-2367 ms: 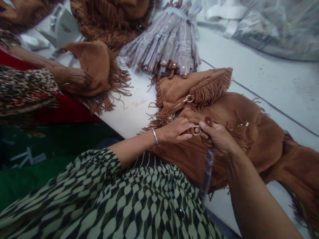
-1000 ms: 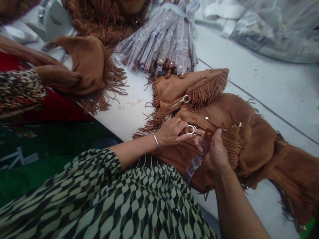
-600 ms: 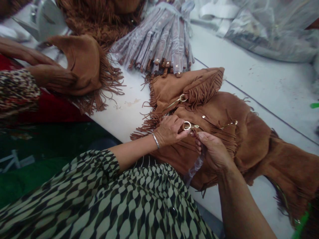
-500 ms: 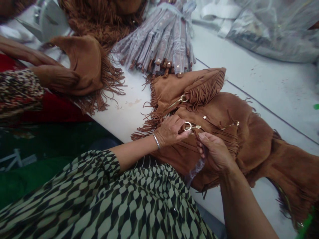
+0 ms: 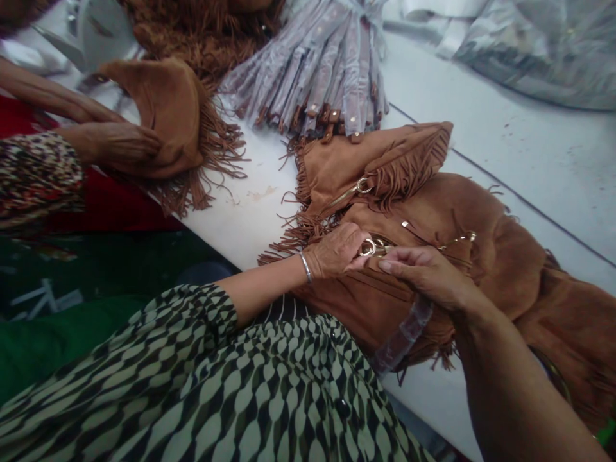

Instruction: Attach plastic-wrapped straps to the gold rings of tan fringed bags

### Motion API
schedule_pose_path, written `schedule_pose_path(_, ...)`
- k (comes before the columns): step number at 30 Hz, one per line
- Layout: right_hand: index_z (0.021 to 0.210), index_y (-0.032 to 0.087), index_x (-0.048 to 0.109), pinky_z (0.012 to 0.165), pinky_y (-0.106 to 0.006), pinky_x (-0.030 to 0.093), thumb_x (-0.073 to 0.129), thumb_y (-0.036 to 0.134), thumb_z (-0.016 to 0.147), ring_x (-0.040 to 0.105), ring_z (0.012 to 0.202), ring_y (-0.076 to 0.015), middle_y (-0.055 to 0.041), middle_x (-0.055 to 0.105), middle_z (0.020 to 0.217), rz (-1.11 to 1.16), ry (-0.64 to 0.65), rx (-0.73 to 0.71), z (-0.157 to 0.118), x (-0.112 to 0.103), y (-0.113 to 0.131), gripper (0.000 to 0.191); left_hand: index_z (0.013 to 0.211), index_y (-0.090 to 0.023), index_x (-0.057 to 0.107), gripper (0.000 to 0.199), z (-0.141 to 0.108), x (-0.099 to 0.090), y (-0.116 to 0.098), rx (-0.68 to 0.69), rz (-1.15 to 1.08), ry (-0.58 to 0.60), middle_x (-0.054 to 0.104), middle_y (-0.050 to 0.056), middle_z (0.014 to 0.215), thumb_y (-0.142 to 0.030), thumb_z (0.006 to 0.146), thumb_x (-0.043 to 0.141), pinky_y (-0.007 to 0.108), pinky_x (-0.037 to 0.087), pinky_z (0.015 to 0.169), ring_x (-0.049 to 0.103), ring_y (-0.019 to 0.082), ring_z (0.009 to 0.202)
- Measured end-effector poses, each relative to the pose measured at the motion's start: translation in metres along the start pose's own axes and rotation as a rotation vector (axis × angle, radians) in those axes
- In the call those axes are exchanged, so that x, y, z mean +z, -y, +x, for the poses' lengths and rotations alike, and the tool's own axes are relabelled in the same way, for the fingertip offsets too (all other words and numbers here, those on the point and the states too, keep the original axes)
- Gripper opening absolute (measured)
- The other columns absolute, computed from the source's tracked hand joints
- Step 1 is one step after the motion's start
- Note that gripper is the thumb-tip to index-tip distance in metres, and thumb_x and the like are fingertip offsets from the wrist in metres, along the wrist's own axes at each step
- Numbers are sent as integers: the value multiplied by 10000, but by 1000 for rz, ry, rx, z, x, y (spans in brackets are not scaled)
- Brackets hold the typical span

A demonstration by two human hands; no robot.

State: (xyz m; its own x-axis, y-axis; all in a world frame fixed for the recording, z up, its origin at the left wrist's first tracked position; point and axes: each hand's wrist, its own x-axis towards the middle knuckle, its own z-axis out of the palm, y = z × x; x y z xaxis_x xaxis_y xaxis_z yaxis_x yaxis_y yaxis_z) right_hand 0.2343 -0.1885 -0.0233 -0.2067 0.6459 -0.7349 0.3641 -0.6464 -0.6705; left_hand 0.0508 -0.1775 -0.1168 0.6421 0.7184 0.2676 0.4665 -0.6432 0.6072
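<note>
My left hand (image 5: 337,251), a silver bangle on its wrist, pinches a gold-coloured metal ring (image 5: 367,248) on a brown suede fringed bag (image 5: 366,305). Just right of it, my right hand (image 5: 426,271) is closed on the end of a strap, where gold-coloured hardware (image 5: 381,246) meets the ring. Whether the two are linked I cannot make out. Below my right hand hangs the plastic-wrapped strap (image 5: 403,335), its lower end over the bag. Another ring (image 5: 364,185) shows on the fringed bag (image 5: 380,151) behind.
More brown suede bags (image 5: 568,321) lie to the right. A bundle of plastic-wrapped straps (image 5: 317,70) lies beyond. On the left, a co-worker's hands (image 5: 118,138) hold another fringed bag (image 5: 176,115). A clear plastic bag (image 5: 543,58) rests on the white table (image 5: 500,122) at the back right.
My right hand has turned and brought the strap's end up against the ring. The wrapped strap has swung right. My left hand still grips the ring.
</note>
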Motion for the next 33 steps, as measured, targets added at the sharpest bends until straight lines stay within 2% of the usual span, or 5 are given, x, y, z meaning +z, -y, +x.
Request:
schedule_pose_path(11, 662, 139, 630, 492, -219, 283, 776, 526, 564, 411, 546, -90, 12, 533, 596, -4, 1, 39, 10, -6, -10, 425, 1018, -95, 475, 239, -2, 2, 8, 53, -54, 50, 510, 109, 884, -276, 877, 409, 374, 450, 793, 478, 223, 859)
schedule_pose_path(18, 636, 135, 597, 489, -227, 252, 775, 554, 520, 370, 518, -76, 26, 496, 572, -3, -9, 65, 15, 1, -10, 469, 986, -91, 486, 212, -3, 2, 11, 105, -27, 42, 518, 117, 881, -256, 862, 437, 359, 442, 780, 472, 230, 854)
schedule_pose_path(24, 627, 148, 575, 426, -229, 154, 767, 501, 547, 280, 434, -51, 61, 432, 490, 7, -40, 50, 14, 9, -9, 410, 985, -82, 502, 213, -4, -2, 13, 161, -51, 91, 535, 128, 880, -237, 856, 434, 354, 435, 777, 478, 231, 853)
schedule_pose_path(28, 613, 145, 579, 416, -218, 177, 773, 422, 542, 310, 435, -50, 53, 455, 496, 4, -55, 35, 14, 12, -11, 345, 963, -73, 519, 215, -5, -4, 9, 196, -55, 140, 544, 136, 873, -223, 854, 411, 354, 430, 780, 475, 231, 840)
schedule_pose_path(33, 574, 156, 567, 370, -210, 146, 734, 375, 550, 275, 380, -38, 68, 406, 430, 135, -89, 72, 17, 14, -13, 276, 978, -52, 528, 250, -7, -3, 5, 183, -55, 143, 541, 146, 885, -233, 841, 424, 363, 421, 801, 466, 238, 855)
